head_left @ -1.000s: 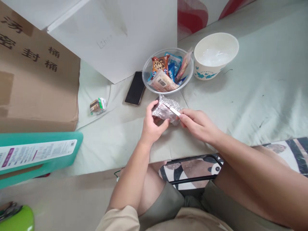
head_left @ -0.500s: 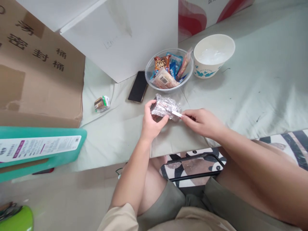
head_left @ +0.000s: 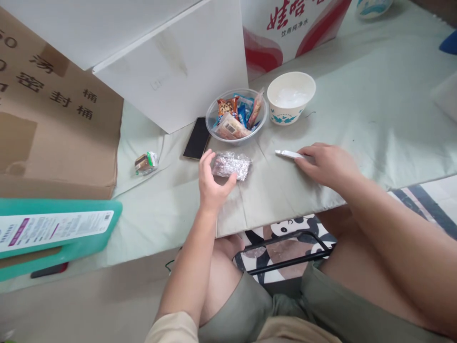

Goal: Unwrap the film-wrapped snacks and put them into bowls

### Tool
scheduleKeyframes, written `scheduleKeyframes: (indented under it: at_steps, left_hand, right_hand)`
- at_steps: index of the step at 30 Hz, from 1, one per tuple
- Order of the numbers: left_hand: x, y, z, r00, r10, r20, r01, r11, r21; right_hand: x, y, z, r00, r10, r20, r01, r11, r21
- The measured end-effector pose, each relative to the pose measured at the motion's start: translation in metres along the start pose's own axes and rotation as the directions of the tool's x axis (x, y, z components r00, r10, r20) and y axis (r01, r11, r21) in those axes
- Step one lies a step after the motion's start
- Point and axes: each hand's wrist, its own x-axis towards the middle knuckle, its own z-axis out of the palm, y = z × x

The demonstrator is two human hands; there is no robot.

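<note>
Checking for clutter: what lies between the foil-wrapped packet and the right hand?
Only bare pale-green cloth, seen in the head view, separates the foil-wrapped packet from the right hand.

Storeroom: stacked cartons (head_left: 53, 124), clothed table (head_left: 374, 109)

Crinkled clear-wrapped snack (head_left: 231, 165) on table

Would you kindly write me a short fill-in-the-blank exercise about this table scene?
1. The left hand grips a snack in clear ____ wrap.
2. The right hand rests beside a small ____ strip.
3. The phone lies ____ of the clear bowl.

Missing words: plastic; white; left
</note>
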Motion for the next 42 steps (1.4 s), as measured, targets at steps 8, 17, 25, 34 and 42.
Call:
scheduleKeyframes:
  at_steps: [8,17,25,34,42]
  left_hand:
    - [-0.001,0.006,-0.006,0.998,0.004,0.070,-0.003,1.000,-0.003]
    - [-0.004,0.010,-0.003,0.980,0.175,-0.095,-0.168,0.983,0.076]
    - [0.001,0.000,-0.016,0.974,0.197,0.115,-0.203,0.978,0.044]
    - [0.010,0.003,-0.017,0.921,-0.348,-0.173,0.238,0.856,-0.459]
    - [0.022,-0.007,-0.044,0.550,-0.824,-0.135,0.506,0.458,-0.731]
  right_hand:
    - [0.008,-0.042,0.012,0.986,-0.149,-0.075,0.160,0.969,0.186]
    - [0.022,-0.100,0.059,0.940,-0.340,-0.003,0.307,0.844,0.439]
    - [0.027,-0.098,0.059,0.929,-0.361,-0.081,0.346,0.771,0.534]
    - [0.020,-0.092,0.044,0.943,-0.276,-0.186,0.333,0.799,0.501]
    - [0.027,-0.059,0.036,0.978,0.088,-0.189,0.002,0.903,0.431]
